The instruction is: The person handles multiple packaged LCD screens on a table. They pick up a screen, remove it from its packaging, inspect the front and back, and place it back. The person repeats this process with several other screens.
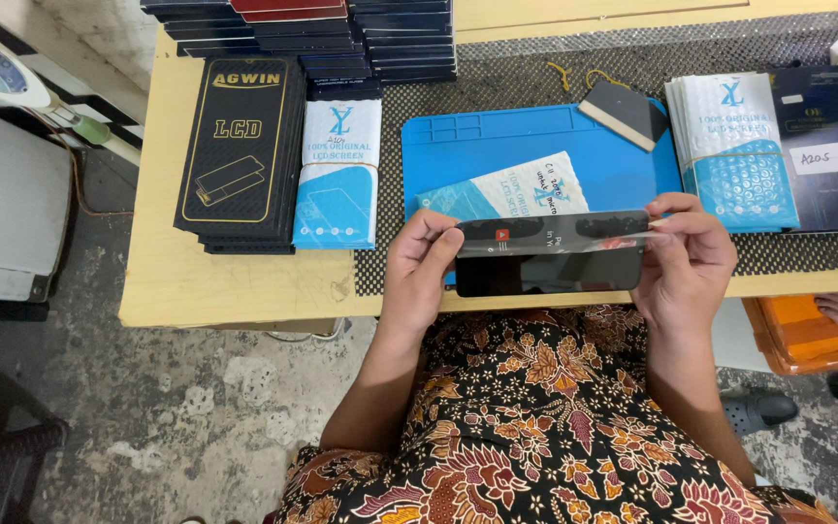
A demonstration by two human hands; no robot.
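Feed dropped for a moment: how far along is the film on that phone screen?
The dark screen panel is out of its blue-and-white pouch on the blue mat. The left hand and right hand hold the clear film, lifted along the panel's top edge. Unhandled pouches wait.

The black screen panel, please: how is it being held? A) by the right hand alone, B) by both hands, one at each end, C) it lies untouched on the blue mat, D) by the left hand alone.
B: the left hand grips one end of the panel and the right hand the other, just above the blue mat.
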